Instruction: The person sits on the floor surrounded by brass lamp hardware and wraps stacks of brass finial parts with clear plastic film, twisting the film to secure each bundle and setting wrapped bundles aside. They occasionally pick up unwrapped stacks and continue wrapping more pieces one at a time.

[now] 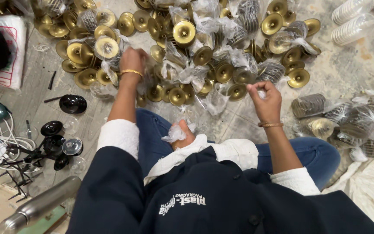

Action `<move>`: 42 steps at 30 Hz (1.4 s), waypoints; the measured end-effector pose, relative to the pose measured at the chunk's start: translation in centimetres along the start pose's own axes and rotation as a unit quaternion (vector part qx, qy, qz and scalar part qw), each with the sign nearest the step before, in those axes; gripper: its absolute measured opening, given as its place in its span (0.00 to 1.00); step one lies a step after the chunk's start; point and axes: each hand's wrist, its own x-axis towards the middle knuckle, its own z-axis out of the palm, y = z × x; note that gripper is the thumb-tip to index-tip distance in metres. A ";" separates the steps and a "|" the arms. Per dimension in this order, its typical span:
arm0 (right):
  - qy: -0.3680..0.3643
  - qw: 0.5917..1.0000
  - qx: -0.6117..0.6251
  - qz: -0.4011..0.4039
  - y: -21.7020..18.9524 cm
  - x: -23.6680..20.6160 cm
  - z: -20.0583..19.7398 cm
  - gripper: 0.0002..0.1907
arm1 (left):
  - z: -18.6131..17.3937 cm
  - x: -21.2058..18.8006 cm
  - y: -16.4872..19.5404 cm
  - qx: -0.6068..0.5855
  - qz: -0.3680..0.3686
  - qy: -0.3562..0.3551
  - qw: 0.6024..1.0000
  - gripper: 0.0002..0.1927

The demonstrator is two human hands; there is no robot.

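Reaching into the heap goes the left hand [131,58], fingers curled down among the brass cups [184,32] at upper centre-left of the frame, and from this angle it's hard to tell whether it has closed on one or is only touching the pile. Over at centre-right the right hand [262,97] is raised off the floor, thumb and fingers pinched tight on a small scrap of clear plastic [261,92]. Between the knees, low in the middle of the frame, sits a crumpled clear bag [174,133], resting against the lap.

Where does the work stand? A good share looks done, I'd say: along the right edge lies a cluster of bagged stacks [351,121], cups nested and wrapped in plastic, set apart from the main heap. Across the top of the frame, though, the pile is a mix, some cups already in bags, plenty of them loose and bare on the stone floor [351,65]. So a fair amount seems left to wrap.

Off to the lower left sit black lamp parts [57,143] and a steel bottle [40,208], well apart from both hands, and white stacked discs [353,19] wait at the upper right
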 end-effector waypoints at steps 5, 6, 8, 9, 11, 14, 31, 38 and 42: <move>-0.041 0.990 0.080 -0.108 -5.0 0.9 2.4 0.13 | -5.3 -1.1 5.5 -0.323 0.067 0.040 0.943 0.04; -0.068 0.989 0.065 -0.113 -6.2 1.1 3.4 0.20 | -5.9 -1.7 7.1 -0.389 0.085 0.024 0.917 0.06; -0.084 0.973 0.007 -0.213 -8.5 2.3 5.8 0.33 | -6.5 -2.5 10.3 -0.472 0.113 -0.051 0.873 0.06; -0.074 0.949 -0.035 -0.305 -9.4 3.0 7.1 0.40 | -6.6 -2.9 11.5 -0.510 0.126 -0.087 0.846 0.06; -0.136 0.973 0.102 -0.158 -10.4 4.4 9.3 0.38 | -6.5 -3.9 13.4 -0.554 0.122 -0.139 0.812 0.06; -0.133 0.968 0.187 -0.102 -9.6 6.2 10.7 0.22 | -5.8 -4.9 14.2 -0.638 0.084 -0.151 0.750 0.05; -0.152 0.900 0.392 0.110 -4.3 11.7 10.7 0.10 | -1.4 -5.3 18.7 -0.718 -0.031 -0.155 0.677 0.48; -0.058 0.960 0.269 0.056 -2.5 9.1 8.9 0.11 | 1.6 -4.4 19.6 -0.360 0.039 0.038 0.932 0.39; -0.023 0.992 0.117 -0.043 -3.9 7.5 8.8 0.10 | 2.1 -5.4 21.7 -0.288 0.014 0.064 0.955 0.47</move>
